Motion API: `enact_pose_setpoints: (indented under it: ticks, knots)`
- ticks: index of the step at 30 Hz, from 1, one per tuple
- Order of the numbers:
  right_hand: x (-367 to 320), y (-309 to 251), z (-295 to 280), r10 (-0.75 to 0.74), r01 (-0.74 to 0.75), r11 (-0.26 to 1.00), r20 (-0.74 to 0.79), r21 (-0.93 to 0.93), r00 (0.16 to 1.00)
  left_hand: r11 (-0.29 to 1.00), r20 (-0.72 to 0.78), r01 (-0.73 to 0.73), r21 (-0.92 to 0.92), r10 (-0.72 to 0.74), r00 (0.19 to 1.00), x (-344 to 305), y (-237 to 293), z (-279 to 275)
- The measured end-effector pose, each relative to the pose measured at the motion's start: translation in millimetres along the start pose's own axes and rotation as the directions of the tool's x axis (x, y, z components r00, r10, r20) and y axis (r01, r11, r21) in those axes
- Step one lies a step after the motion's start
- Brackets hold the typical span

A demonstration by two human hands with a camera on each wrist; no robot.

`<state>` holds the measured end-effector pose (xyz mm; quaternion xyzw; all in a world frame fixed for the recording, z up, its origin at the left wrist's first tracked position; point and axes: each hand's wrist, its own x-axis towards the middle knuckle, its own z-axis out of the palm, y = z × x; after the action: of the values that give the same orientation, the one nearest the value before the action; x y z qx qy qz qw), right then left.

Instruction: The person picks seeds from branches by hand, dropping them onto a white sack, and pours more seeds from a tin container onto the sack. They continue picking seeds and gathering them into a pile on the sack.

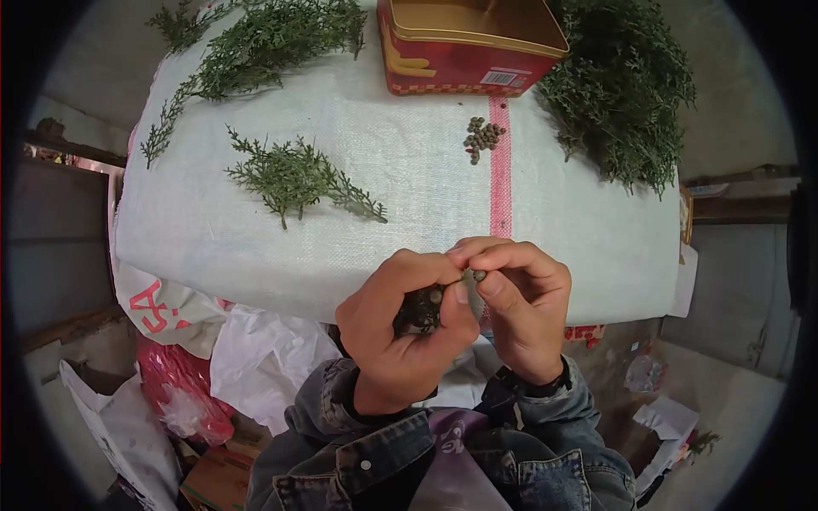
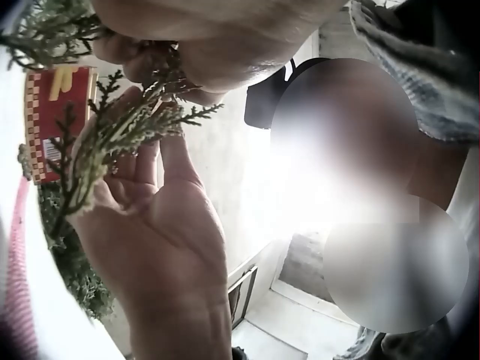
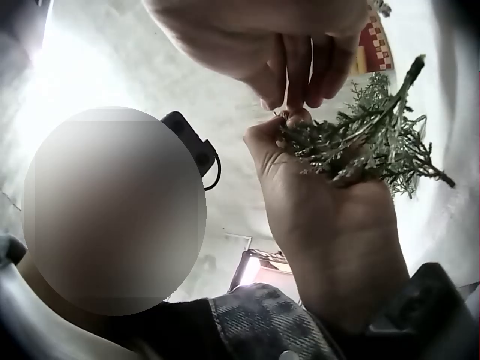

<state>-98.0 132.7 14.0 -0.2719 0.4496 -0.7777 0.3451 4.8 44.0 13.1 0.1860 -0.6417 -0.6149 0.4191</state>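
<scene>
Both hands meet fingertip to fingertip over the near edge of the white woven sack in the head view. My left hand (image 1: 396,319) grips a green conifer sprig (image 3: 367,142), its leafy stems lying along the palm in the right wrist view. My right hand (image 1: 535,307) pinches a small round greenish cone (image 1: 480,275) between thumb and forefinger, right at the left fingertips. A small heap of similar cones (image 1: 484,139) lies on the sack beside its pink stripe, beyond the hands. Part of the held sprig is hidden by the left fingers in the head view.
A red and gold tin box (image 1: 464,64) stands open at the far edge. A large conifer bunch (image 1: 622,98) lies right of it, with more branches (image 1: 264,43) at far left. A loose sprig (image 1: 294,179) lies on the white woven sack (image 1: 409,187). Plastic bags (image 1: 264,358) sit below left.
</scene>
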Motion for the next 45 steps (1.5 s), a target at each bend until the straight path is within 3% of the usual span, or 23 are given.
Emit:
enact_pose_setpoints:
  ticks: [15,17,20,28,36,45]
  knots:
    - [-6.2,-9.0,1.2,-0.067,0.043,0.975,-0.107,-0.216,0.992,0.995,0.045,-0.076,0.061,0.074,0.996,2.1,-1.2,6.8]
    - [-5.9,-8.5,0.8,-0.073,0.042,0.973,-0.130,-0.226,0.989,0.998,0.035,-0.050,0.033,0.048,0.998,1.9,0.3,8.2]
    - [-5.7,-7.8,-5.4,-0.121,0.107,0.965,-0.044,-0.238,0.992,0.999,0.037,-0.037,0.033,0.036,0.999,2.2,0.7,8.8]
    - [-8.8,-12.0,-6.8,-0.079,0.039,0.946,-0.111,-0.321,0.991,0.996,0.041,0.028,0.081,-0.031,0.999,6.2,3.9,9.7]
    - [-7.7,-10.0,-17.2,-0.119,0.073,0.904,-0.083,-0.421,0.989,0.991,0.097,0.107,0.077,-0.114,0.989,7.1,7.0,12.6]
    - [-7.0,-0.8,-23.9,-0.143,0.117,0.931,-0.051,-0.346,0.988,0.991,0.131,0.126,0.052,-0.132,0.983,8.6,-1.4,11.3]
